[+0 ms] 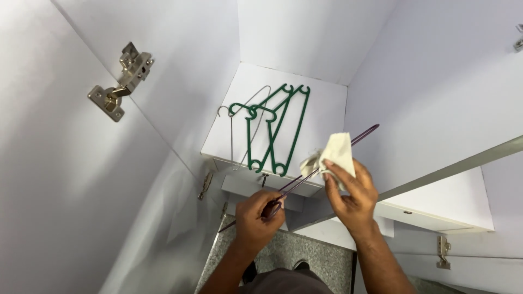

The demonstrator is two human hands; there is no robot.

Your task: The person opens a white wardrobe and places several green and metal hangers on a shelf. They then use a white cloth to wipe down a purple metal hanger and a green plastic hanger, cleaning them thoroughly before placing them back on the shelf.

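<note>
Two green hangers (275, 130) and one thin wire hanger (235, 128) lay flat on a white shelf (327, 103) inside a white cupboard, as I saw from the head camera. White walls stood all around, with a metal hinge (121, 81) on the left door. Below was a speckled grey floor (305, 256). My left hand (260, 218) was closed around a purple hanger (321, 166). My right hand (351, 196) pinched a pale cloth (335, 152) against it, just in front of the shelf.

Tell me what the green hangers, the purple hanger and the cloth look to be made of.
Green hangers: likely plastic, from thick moulded bars and a matte, even colour.
Purple hanger: probably coated metal wire, being very thin, straight and slightly glossy.
Cloth: soft woven fabric, cream, crumpled in folds.
</note>
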